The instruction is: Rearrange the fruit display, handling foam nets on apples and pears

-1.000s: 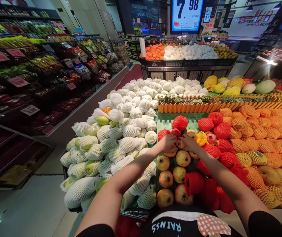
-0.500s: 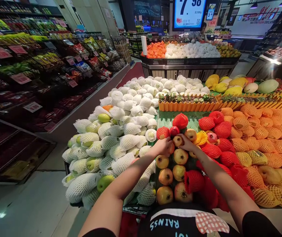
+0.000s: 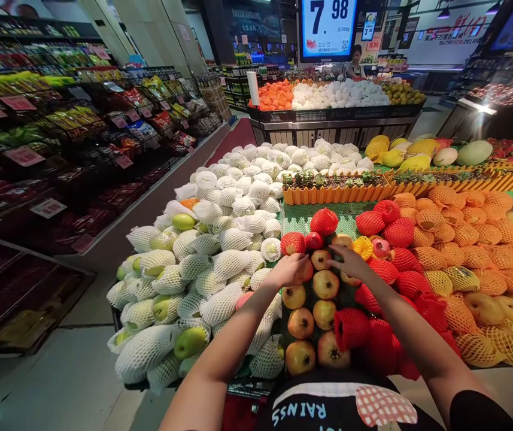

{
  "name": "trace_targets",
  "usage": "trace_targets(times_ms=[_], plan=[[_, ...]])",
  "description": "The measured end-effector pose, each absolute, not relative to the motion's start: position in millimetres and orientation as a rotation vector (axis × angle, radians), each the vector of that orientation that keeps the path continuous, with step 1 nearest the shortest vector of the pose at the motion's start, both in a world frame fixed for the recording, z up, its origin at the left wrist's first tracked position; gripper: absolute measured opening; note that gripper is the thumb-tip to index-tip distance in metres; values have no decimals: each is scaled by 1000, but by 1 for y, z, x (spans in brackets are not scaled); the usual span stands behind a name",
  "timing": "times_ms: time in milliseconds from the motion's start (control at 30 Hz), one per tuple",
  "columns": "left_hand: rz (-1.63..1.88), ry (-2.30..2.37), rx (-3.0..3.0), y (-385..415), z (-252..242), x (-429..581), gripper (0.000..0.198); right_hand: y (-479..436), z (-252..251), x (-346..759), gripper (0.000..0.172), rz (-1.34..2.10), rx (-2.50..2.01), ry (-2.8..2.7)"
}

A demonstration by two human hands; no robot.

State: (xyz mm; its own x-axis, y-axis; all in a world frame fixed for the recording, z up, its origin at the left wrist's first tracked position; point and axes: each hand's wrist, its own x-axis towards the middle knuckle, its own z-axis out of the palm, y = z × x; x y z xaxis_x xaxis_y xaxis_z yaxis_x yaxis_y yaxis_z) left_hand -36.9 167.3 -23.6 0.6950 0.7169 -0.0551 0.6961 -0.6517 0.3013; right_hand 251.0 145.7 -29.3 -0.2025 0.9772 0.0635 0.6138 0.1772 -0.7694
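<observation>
Bare pomegranates stand in two rows, one of them a large yellow-red pomegranate [image 3: 325, 284]. My left hand [image 3: 288, 270] is curled over a reddish pomegranate [image 3: 306, 269] at the far end of the left row, its fingertips partly hidden. To its right, my right hand [image 3: 350, 261] has its fingers stretched out and apart, close beside a small brownish pomegranate [image 3: 320, 259]. Just beyond the hands are a red-netted fruit [image 3: 293, 243], a bare red pomegranate [image 3: 313, 240] and another red-netted fruit [image 3: 324, 221]. A yellow foam net [image 3: 363, 247] lies beyond my right hand.
White-netted fruit [image 3: 231, 263] is heaped on the left, red-netted fruit [image 3: 398, 232] and orange-netted fruit [image 3: 467, 236] on the right. An orange picket planter [image 3: 337, 194] runs behind. A red foam net [image 3: 351, 328] lies near my body. Another person [image 3: 355, 64] stands far back.
My right hand has drawn slightly back from the small brownish pomegranate, and its fingers have spread. My left hand stays on its pomegranate. The view has shifted a little.
</observation>
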Motion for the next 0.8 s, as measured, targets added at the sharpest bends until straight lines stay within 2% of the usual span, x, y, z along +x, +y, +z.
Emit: trace_targets(times_ms=[133, 200, 267, 300, 333, 367, 433, 500, 567, 667, 800], plan=[[277, 1208, 2574, 123, -21, -16, 68, 72, -15, 291, 43, 644, -1654, -1698], [284, 1146, 2562, 92, -22, -1, 48, 20, -29, 303, 42, 634, -1685, -1716], [149, 1005, 2536, 58, -27, 16, 28, -33, -59, 306, 42, 697, -1791, -1767], [74, 942, 2519, 43, -30, 25, 21, -57, -78, 303, 47, 705, -1824, -1835], [23, 902, 2504, 29, -34, 34, 17, -79, -97, 298, 62, 670, -1859, -1899], [-1, 890, 2497, 17, -38, 42, 13, -97, -116, 292, 84, 595, -1909, -1938], [5, 885, 2486, 2, -45, 55, 11, -121, -146, 278, 113, 363, -1953, -1993], [27, 856, 2474, -3, -49, 63, 12, -129, -162, 269, 124, 165, -1956, -1973], [81, 818, 2440, -1, -51, 67, 16, -124, -164, 265, 127, 100, -1946, -1921], [252, 817, 2387, 2, -52, 70, 22, -103, -151, 267, 128, 222, -1982, -1894], [324, 730, 2418, -4, -55, 78, 14, -72, -127, 267, 110, 556, -2033, -1940]])
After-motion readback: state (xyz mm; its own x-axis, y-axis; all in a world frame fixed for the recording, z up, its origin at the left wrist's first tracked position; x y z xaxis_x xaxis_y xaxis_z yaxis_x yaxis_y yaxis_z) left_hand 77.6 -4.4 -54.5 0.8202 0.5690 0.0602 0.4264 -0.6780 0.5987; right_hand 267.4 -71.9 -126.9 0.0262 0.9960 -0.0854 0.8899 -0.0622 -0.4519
